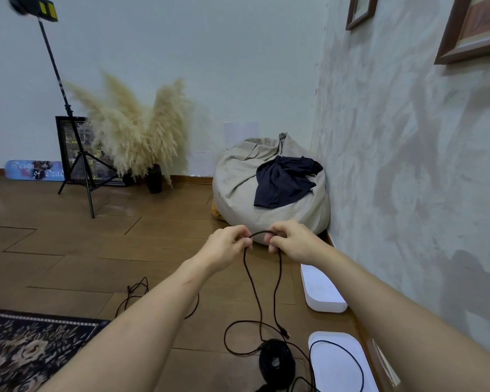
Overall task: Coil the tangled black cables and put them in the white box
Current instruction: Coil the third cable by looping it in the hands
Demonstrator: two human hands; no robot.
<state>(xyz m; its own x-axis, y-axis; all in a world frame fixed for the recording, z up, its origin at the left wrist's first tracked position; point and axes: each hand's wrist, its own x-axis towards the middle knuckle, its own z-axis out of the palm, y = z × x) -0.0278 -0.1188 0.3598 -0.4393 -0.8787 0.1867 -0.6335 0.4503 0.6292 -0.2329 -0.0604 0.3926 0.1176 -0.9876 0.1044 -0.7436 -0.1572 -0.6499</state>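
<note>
Between the two hands a short arc of black cable [262,232] is stretched; left hand [226,246] and right hand [290,241] both pinch it tight, fingers closed on the cord. Below the grip two strands hang to the floor and run into loose tangle near a finished coil [276,360]. White box [321,290] sits below-right of the grip, beside the wall; its lid [340,363] lies nearer, a cable crossing it. Step: starting a loop. Next probably needs feeding slack hand-over-hand without dragging the tangle.
</note>
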